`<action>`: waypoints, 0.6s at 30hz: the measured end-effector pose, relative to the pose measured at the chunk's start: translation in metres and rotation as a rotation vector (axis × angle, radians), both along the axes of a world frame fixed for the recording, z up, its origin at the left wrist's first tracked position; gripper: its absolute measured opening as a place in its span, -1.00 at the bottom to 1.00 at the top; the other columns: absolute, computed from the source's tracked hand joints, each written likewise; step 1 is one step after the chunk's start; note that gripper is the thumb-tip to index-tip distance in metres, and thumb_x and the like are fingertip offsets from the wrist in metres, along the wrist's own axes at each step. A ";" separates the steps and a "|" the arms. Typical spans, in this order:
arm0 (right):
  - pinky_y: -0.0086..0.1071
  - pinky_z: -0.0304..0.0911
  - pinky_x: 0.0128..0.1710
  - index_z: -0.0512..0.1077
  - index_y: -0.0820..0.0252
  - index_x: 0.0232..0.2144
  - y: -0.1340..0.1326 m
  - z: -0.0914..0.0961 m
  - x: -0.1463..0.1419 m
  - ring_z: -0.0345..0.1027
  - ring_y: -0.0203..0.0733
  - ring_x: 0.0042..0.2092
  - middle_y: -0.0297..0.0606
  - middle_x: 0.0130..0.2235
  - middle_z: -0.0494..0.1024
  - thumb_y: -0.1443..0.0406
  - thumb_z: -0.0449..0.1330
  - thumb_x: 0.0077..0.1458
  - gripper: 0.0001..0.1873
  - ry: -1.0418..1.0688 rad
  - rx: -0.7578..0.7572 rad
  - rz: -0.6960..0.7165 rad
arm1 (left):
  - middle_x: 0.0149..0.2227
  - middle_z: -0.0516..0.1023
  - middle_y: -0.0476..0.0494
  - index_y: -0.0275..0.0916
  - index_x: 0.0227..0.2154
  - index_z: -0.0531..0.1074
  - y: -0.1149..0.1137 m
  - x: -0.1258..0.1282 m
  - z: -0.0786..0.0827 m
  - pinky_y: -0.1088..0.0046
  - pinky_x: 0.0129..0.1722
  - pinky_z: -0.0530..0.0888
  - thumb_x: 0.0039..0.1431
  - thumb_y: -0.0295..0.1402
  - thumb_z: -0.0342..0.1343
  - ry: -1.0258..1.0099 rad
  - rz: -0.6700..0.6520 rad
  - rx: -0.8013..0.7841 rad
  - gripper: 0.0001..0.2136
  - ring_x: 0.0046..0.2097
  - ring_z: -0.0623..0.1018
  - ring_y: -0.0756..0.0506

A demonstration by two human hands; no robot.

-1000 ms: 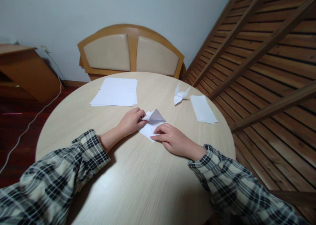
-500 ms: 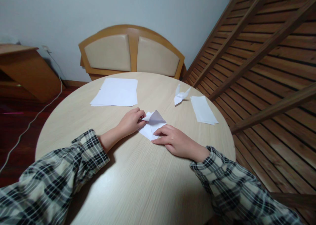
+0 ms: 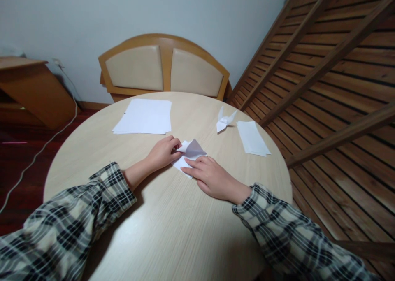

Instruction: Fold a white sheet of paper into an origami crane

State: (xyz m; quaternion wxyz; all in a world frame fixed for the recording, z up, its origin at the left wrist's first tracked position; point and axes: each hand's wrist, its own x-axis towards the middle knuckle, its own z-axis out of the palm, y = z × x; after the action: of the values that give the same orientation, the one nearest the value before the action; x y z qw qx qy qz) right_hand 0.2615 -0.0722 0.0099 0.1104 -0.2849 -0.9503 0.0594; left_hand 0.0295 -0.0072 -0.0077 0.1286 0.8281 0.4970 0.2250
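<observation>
A small white folded paper [image 3: 189,152] lies near the middle of the round wooden table [image 3: 166,215]. My left hand [image 3: 163,152] is curled, its fingertips pinching the paper's raised flap at the left corner. My right hand [image 3: 210,177] lies over the paper's near right part, fingers pressed flat together on it. Both arms wear plaid sleeves.
A stack of white sheets [image 3: 145,116] lies at the table's far left. A finished folded paper figure [image 3: 224,120] stands at the far right beside a smaller paper stack [image 3: 252,138]. A padded wooden chair [image 3: 165,69] is behind the table. Slanted wooden slats [image 3: 327,67] are on the right.
My right hand has slid a little left over the folded paper, covering more of it. The left hand keeps its pinch on the flap.
</observation>
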 end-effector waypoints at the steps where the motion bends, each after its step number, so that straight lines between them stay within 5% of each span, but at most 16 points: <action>1: 0.00 0.22 0.11 0.37 0.18 0.23 0.000 0.000 -0.001 0.24 0.02 0.10 -0.10 0.29 0.38 0.45 0.11 0.20 -0.46 -0.009 0.001 -0.005 | -0.28 0.44 -0.12 -0.23 -0.32 0.41 0.000 0.000 0.000 0.36 -0.26 0.37 0.16 -0.37 0.16 -0.001 -0.001 -0.001 -0.93 -0.27 0.46 -0.13; 18: -0.09 0.28 0.02 0.48 0.23 0.10 0.000 -0.002 -0.007 0.27 -0.02 -0.01 -0.16 0.19 0.50 0.44 0.09 0.27 -0.61 0.005 0.060 -0.021 | -0.36 0.47 -0.09 -0.20 -0.36 0.40 0.003 0.008 -0.004 0.38 -0.36 0.29 0.16 -0.28 0.16 0.043 0.104 0.030 -0.89 -0.34 0.44 -0.12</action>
State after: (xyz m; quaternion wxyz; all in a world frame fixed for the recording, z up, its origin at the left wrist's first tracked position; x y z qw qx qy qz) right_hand 0.2544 -0.0719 0.0081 0.1221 -0.2913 -0.9483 0.0303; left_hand 0.0370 -0.0042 -0.0118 0.0937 0.8076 0.5387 0.2209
